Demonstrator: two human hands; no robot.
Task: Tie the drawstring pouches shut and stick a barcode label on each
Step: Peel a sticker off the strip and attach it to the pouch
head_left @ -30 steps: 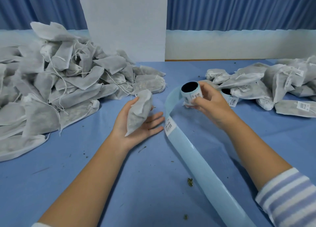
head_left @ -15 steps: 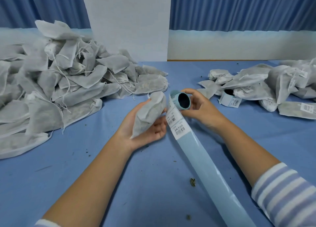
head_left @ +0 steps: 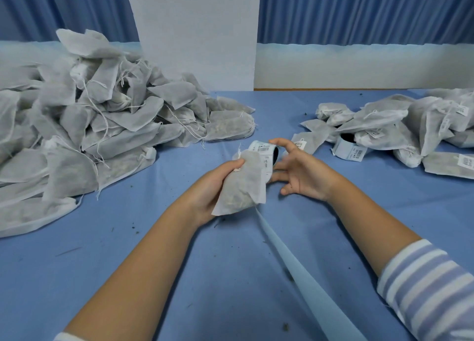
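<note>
One soft, likely light pouch (head_left: 242, 186) is gripped near its neck by the left hand (head_left: 211, 186); fingers of the right hand (head_left: 301, 175) are spread.

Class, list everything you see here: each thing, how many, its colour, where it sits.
unlabelled pouches: large pile, grey-white, left side
labelled pouches: smaller pile, grey-white, right side
held pouch: one, grey-white, in left hand
label roll: one, pale blue, centre, behind held pouch
second label roll: one, pale blue, beside labelled pouches
backing strip: one, pale blue, trailing toward near edge
table: one, blue, under everything
panel: one, white, rear centre
curtain: one, blue, behind
sleeve: one, striped, right forearm
left hand: one, grips held pouch
right hand: one, fingers spread at label roll, grip unclear
</note>
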